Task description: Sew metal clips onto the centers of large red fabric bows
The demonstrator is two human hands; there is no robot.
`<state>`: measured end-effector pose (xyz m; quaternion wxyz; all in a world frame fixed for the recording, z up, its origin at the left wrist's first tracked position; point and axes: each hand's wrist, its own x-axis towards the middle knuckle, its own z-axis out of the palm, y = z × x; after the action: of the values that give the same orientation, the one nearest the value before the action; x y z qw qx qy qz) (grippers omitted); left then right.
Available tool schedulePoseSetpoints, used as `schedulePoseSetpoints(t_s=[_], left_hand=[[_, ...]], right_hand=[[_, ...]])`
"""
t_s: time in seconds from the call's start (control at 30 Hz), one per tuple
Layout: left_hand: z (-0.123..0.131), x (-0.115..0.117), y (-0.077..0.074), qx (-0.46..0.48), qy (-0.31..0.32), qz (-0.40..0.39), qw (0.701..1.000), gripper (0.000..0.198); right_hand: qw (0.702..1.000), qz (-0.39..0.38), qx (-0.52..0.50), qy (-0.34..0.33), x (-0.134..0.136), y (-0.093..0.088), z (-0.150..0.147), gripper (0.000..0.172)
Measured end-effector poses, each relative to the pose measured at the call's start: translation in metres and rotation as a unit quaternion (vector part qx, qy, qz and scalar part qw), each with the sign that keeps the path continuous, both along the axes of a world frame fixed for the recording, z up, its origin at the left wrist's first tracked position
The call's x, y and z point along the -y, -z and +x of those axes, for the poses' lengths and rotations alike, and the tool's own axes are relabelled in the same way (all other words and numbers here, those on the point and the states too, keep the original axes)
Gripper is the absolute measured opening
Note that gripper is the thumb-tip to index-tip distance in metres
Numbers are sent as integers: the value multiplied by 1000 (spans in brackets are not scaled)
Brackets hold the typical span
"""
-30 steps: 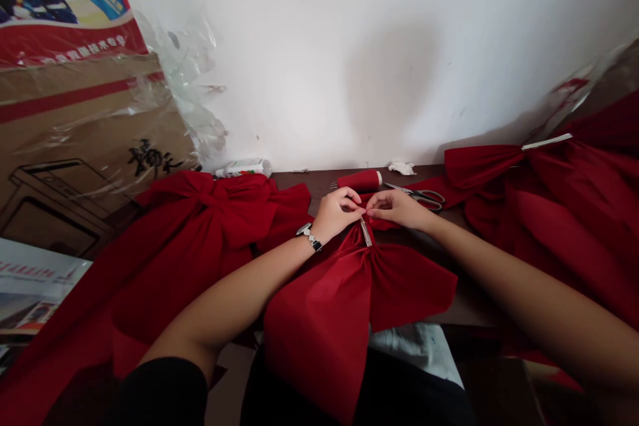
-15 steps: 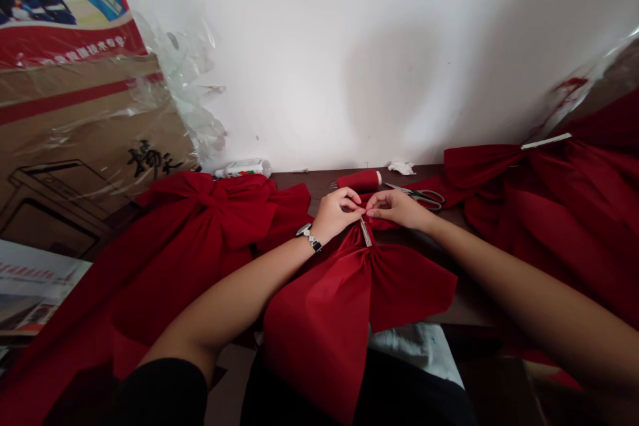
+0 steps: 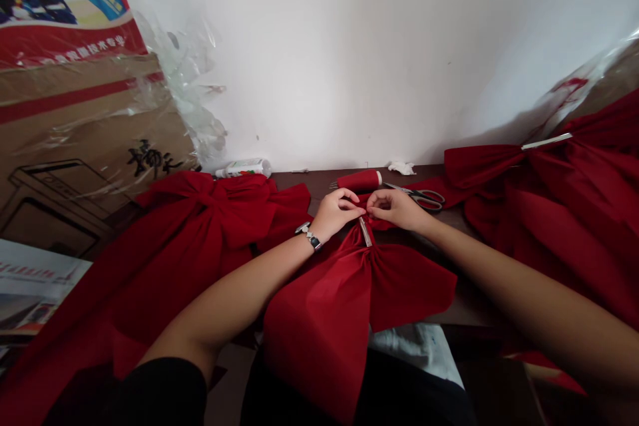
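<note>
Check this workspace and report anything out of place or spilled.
No spill shows. Mildly untidy: a white bottle lies on its side near the wall instead of standing, and a crumpled white scrap sits behind the scissors, looking like stray litter.

Sewing workshop (red cloth [image 3: 319, 319], thread [image 3: 357, 180], scissors [image 3: 414, 194])
</note>
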<state>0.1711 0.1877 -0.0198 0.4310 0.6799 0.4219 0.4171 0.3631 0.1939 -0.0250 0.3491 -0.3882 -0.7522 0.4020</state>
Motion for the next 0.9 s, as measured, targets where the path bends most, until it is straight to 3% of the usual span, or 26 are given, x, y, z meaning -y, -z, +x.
schedulePoseSetpoints(t_s=[0.9], left_hand=[[0, 1, 0, -16, -7, 33, 999, 21]], right_hand=[[999, -52, 6, -7, -1, -6, 3, 28]])
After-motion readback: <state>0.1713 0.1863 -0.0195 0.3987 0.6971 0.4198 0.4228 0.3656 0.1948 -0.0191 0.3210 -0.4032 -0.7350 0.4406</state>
